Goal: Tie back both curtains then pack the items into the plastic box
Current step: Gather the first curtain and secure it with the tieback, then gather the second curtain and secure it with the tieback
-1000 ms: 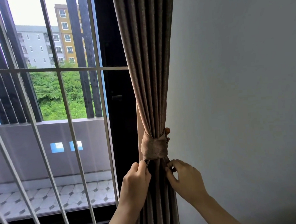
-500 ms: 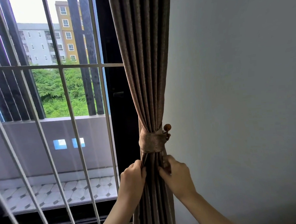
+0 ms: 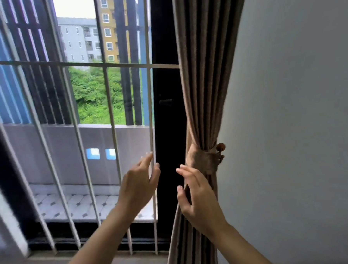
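Observation:
A brown pleated curtain [image 3: 208,69] hangs gathered against the grey wall. A matching fabric tieback [image 3: 204,161] cinches it, with a round wooden bead [image 3: 220,146] at its right side. My right hand [image 3: 196,199] hovers just left of the curtain below the tieback, fingers spread, holding nothing. My left hand [image 3: 140,182] is further left, in front of the window bars, also open and empty. The plastic box, the items and the other curtain are out of view.
White window bars [image 3: 112,135] cover the glass, with a dark window frame [image 3: 167,122] beside the curtain. A plain grey wall [image 3: 289,125] fills the right. Outside are a balcony, trees and buildings.
Both hands have let go of the curtain folds below the tieback and drawn back to the left with fingers spread. The view has swung left, so the curtain sits further right.

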Action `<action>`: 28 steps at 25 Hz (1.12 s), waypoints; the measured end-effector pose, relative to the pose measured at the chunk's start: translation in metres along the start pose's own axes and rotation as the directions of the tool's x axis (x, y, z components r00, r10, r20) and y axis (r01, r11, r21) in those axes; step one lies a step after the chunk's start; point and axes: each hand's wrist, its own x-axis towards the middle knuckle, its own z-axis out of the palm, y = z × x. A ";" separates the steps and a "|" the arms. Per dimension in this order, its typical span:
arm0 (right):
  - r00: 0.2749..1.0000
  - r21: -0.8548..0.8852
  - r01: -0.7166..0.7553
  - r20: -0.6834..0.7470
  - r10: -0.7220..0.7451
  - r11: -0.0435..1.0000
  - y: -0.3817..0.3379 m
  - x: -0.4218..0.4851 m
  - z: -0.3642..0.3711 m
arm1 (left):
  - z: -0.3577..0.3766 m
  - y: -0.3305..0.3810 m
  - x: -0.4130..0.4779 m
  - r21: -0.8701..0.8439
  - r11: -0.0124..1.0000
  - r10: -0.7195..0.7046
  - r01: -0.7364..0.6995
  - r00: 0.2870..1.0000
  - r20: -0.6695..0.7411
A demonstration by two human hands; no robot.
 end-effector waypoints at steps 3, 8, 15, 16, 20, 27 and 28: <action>0.994 0.014 0.032 0.108 -0.034 0.999 -0.015 0.026 0.034 | -0.012 -0.041 0.019 0.133 0.988 -0.092 0.081 0.993 0.074; 0.962 0.081 0.131 0.228 -0.146 0.988 -0.039 0.083 0.100 | -0.033 -0.104 0.062 0.331 0.926 -0.205 0.182 0.978 0.037; 0.904 0.101 0.284 0.302 -0.302 0.953 -0.092 0.184 0.141 | -0.121 -0.153 0.132 0.428 0.852 -0.288 0.300 0.953 -0.095; 0.894 0.134 0.297 0.310 -0.324 0.946 -0.104 0.197 0.143 | -0.139 -0.157 0.140 0.435 0.839 -0.302 0.327 0.945 -0.128; 0.849 0.304 0.317 0.332 -0.412 0.898 -0.159 0.230 0.166 | -0.216 -0.179 0.154 0.474 0.760 -0.348 0.444 0.895 -0.281; 0.728 0.478 0.448 0.295 -0.619 0.755 -0.302 0.250 0.278 | -0.377 -0.257 0.103 0.605 0.524 -0.382 0.600 0.800 -0.463; 0.707 0.509 0.462 0.284 -0.648 0.726 -0.325 0.253 0.296 | -0.403 -0.272 0.093 0.618 0.489 -0.383 0.615 0.788 -0.482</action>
